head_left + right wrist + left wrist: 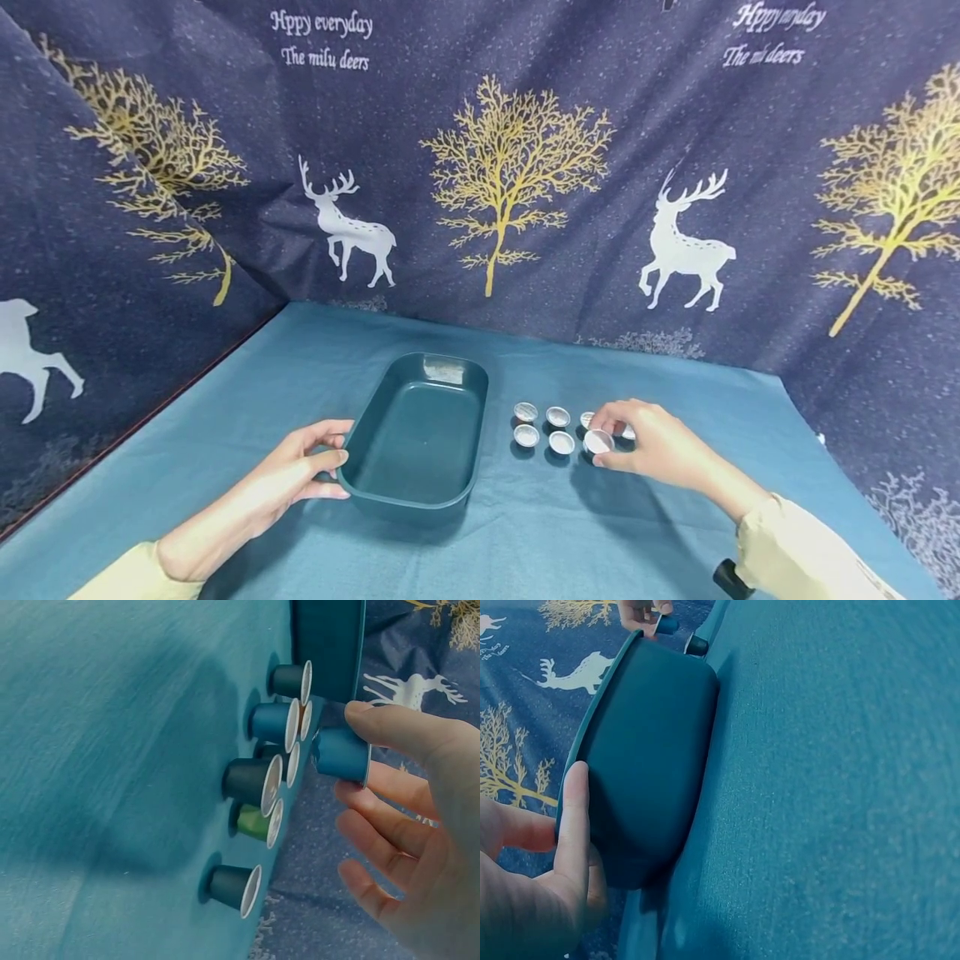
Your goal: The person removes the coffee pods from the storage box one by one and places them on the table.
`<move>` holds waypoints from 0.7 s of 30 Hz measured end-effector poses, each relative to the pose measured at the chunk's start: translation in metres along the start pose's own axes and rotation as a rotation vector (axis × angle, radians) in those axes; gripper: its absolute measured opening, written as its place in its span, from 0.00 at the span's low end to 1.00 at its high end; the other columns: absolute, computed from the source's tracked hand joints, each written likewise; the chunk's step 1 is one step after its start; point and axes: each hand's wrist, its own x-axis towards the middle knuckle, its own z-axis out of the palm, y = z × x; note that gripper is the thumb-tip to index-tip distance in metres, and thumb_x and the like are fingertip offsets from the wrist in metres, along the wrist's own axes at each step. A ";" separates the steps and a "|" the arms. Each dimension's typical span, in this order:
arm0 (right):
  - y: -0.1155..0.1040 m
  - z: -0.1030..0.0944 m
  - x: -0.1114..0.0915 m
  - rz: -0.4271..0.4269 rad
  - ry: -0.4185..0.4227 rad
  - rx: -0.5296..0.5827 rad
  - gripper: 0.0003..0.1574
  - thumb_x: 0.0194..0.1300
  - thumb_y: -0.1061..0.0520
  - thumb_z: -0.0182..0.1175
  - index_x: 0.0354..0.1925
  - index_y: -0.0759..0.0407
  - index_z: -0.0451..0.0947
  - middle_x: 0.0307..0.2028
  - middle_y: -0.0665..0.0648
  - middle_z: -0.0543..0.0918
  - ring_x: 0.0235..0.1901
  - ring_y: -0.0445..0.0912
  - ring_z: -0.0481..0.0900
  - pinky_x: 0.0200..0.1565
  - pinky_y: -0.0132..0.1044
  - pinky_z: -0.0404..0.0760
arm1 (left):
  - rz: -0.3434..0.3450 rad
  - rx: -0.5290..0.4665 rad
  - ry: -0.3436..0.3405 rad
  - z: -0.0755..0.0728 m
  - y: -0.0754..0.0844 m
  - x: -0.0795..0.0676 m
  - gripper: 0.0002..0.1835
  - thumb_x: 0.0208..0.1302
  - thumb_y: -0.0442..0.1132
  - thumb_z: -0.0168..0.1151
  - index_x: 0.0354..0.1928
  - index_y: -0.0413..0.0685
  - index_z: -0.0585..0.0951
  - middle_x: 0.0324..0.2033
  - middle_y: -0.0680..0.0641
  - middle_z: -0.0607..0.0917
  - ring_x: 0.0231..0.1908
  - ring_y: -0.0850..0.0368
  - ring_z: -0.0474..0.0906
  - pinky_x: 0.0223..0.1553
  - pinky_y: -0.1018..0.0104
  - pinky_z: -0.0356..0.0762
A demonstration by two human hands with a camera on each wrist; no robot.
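My right hand [645, 437] pinches a blue coffee capsule [341, 754] between thumb and fingers, silver lid up. It is held above the cloth, over the right part of a group of capsules. Several more stand lid up there, among them another blue capsule [271, 724], a green capsule [253, 821] and a dark capsule [229, 886]. My left hand [300, 467] grips the left rim of a deep dark-green plastic bin [420, 446], thumb at the rim and a finger along the outer wall. Nothing lies inside the bin, which stands left of the capsules.
A blue-green cloth [525, 533] covers the table. Behind and beside it hangs a dark blue curtain [420, 167] printed with deer and golden trees. Near the right sleeve [795, 542] a small black object [731, 577] shows at the lower edge.
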 end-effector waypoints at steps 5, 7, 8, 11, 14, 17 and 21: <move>0.004 0.001 -0.003 0.003 -0.001 0.009 0.17 0.50 0.46 0.76 0.37 0.40 0.79 0.33 0.37 0.80 0.37 0.37 0.77 0.40 0.36 0.80 | -0.013 -0.005 -0.001 0.000 0.001 0.001 0.34 0.72 0.37 0.53 0.75 0.35 0.54 0.56 0.39 0.61 0.40 0.55 0.67 0.44 0.58 0.88; 0.006 0.001 -0.003 -0.003 0.005 0.009 0.18 0.49 0.47 0.76 0.37 0.40 0.79 0.33 0.37 0.80 0.37 0.37 0.77 0.40 0.37 0.80 | -0.011 -0.007 -0.004 -0.001 0.002 0.001 0.34 0.72 0.36 0.53 0.75 0.35 0.54 0.55 0.39 0.60 0.40 0.55 0.67 0.45 0.58 0.88; 0.008 0.001 -0.004 -0.006 0.007 0.007 0.18 0.49 0.47 0.76 0.38 0.40 0.80 0.34 0.37 0.80 0.37 0.38 0.77 0.40 0.38 0.81 | -0.011 -0.008 -0.005 0.000 0.002 0.001 0.34 0.72 0.36 0.53 0.74 0.35 0.54 0.55 0.39 0.60 0.40 0.55 0.67 0.45 0.58 0.88; 0.011 0.002 -0.005 0.002 0.007 0.006 0.18 0.50 0.47 0.76 0.39 0.40 0.80 0.35 0.37 0.81 0.37 0.40 0.79 0.40 0.38 0.81 | -0.005 -0.006 -0.006 0.000 0.002 0.001 0.34 0.72 0.36 0.53 0.74 0.35 0.54 0.55 0.40 0.60 0.40 0.55 0.67 0.45 0.58 0.88; 0.014 0.002 -0.006 0.017 0.011 0.003 0.18 0.50 0.47 0.76 0.40 0.39 0.80 0.35 0.36 0.81 0.38 0.39 0.78 0.41 0.36 0.80 | -0.003 -0.007 -0.001 0.000 0.002 0.001 0.34 0.72 0.36 0.53 0.74 0.34 0.54 0.55 0.40 0.60 0.40 0.56 0.67 0.45 0.59 0.88; 0.017 0.001 -0.008 0.027 0.020 0.001 0.17 0.50 0.48 0.76 0.39 0.39 0.80 0.34 0.35 0.80 0.37 0.37 0.77 0.41 0.34 0.80 | 0.007 -0.010 -0.002 0.000 0.001 0.001 0.34 0.71 0.36 0.53 0.74 0.34 0.54 0.56 0.39 0.60 0.40 0.56 0.67 0.45 0.59 0.88; 0.021 -0.001 -0.013 0.012 0.027 0.001 0.17 0.50 0.48 0.76 0.38 0.40 0.80 0.34 0.36 0.80 0.37 0.37 0.78 0.40 0.32 0.79 | 0.009 -0.012 -0.002 0.000 0.001 0.000 0.34 0.71 0.35 0.53 0.74 0.34 0.53 0.57 0.38 0.60 0.39 0.57 0.68 0.45 0.60 0.88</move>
